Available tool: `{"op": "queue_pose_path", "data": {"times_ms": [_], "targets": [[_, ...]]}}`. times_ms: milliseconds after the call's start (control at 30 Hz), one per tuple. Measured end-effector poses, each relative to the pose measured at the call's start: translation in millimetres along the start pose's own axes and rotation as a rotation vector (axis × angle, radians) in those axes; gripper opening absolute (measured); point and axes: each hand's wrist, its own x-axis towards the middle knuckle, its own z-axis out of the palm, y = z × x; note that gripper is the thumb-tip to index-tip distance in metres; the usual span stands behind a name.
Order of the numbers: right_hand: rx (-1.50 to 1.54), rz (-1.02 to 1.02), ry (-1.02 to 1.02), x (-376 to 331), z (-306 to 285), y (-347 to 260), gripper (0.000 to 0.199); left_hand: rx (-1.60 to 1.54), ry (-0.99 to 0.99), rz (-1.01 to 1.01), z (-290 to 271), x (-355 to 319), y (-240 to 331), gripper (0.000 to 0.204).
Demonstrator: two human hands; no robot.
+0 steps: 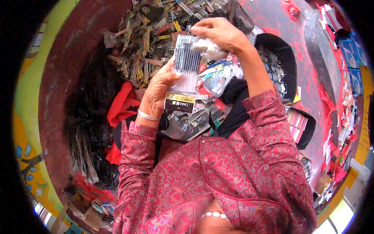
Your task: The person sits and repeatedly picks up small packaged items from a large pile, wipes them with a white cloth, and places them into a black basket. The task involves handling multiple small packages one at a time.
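Note:
My left hand (159, 87) grips a flat clear packet (186, 74), held upright. Thin dark-and-pale sticks stand in a row inside it, and a black and gold card label crosses its lower end. Fingertips of the left hand show at the packet's right edge, with the thumb over its front. Close to the packet's top right corner is my right hand (224, 33), fingers bent. A crumpled white cloth (210, 48) is bunched under its palm and touches the packet's edge; the fingers gripping it are partly hidden.
A big heap of small packaged items on cards (136, 50) spreads beyond my hands. To the right stand a black bin (278, 68) of small packets and another holding striped packs (298, 123). Red cloth (124, 105) and black plastic (93, 128) lie left. Blue boxes (352, 54) stand far right.

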Motion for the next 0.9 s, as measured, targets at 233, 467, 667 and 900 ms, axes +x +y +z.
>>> {"op": "queue_pose_path", "data": {"times_ms": [233, 467, 667, 900], "targets": [[0.099, -0.318, 0.703, 0.3, 10.5, -20.7, 0.022, -0.084, 0.021, 0.044, -2.4, 4.9, -5.2, 0.051], [-0.295, -0.643, 0.414, -17.2, 75.7, -25.3, 0.022, -0.406, 0.141, 0.149, -24.2, 3.9, -1.9, 0.041], [-0.255, -0.742, -0.05, -51.2, 81.3, -36.5, 0.015, -0.353, 0.064, 0.215, -25.8, 3.3, 8.5, 0.07], [0.625, -0.253, -0.082, -34.5, 16.6, -42.7, 0.016, -0.289, 0.168, 0.141, -32.5, 8.9, 9.8, 0.041]]}}
